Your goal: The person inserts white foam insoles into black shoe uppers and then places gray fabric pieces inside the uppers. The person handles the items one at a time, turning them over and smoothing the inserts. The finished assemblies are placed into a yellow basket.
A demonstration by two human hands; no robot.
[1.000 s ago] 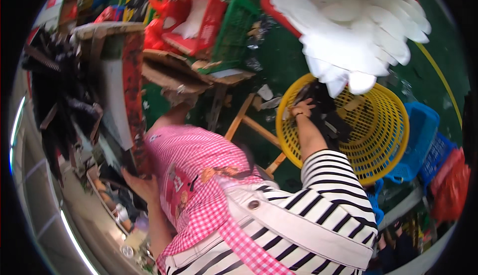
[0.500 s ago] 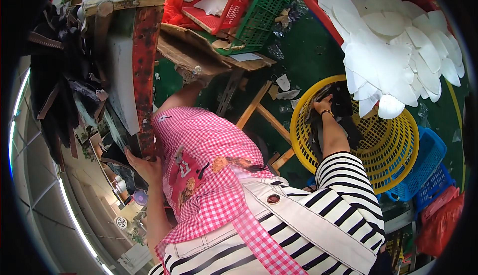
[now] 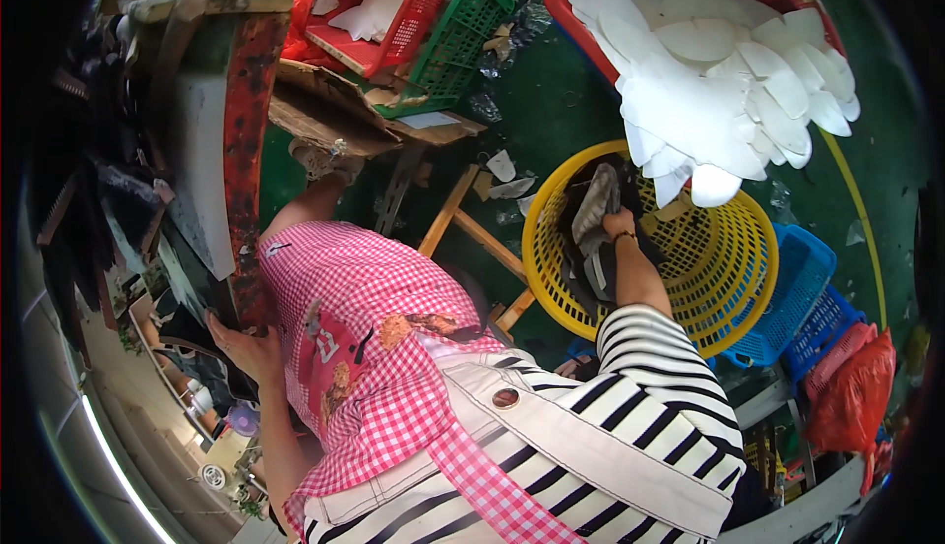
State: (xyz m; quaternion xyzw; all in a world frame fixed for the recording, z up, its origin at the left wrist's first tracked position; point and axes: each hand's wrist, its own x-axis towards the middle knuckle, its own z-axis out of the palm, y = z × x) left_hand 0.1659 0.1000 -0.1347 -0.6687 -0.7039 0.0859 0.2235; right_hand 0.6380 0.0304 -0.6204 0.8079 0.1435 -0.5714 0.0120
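My right hand (image 3: 618, 224) is down inside a yellow round plastic basket (image 3: 551, 298), closed on a flat grey piece with black edges (image 3: 594, 211). Other dark pieces lie around it against the basket's inner wall; their kind is hard to make out. At the near end of a worn bench with a red-brown edge (image 3: 246, 150), my left hand (image 3: 246, 352) rests with its fingers stretched out and partly apart. Close by its fingertips are dark, flat pieces (image 3: 197, 357). Some of the left fingers are hidden by the bench end.
A red basket (image 3: 576, 12) heaped with white rounded sheets (image 3: 699, 101) stands beyond the yellow one. Blue baskets (image 3: 787, 298) and a red plastic bag (image 3: 856, 396) are on the right. Wooden legs (image 3: 482, 239), cardboard (image 3: 325, 111) and stacked red and green baskets (image 3: 458, 42) stand in between.
My right hand has lifted and turned the grey piece, which now shows its pale face. My left hand remains at the bench end. The whole view has shifted slightly.
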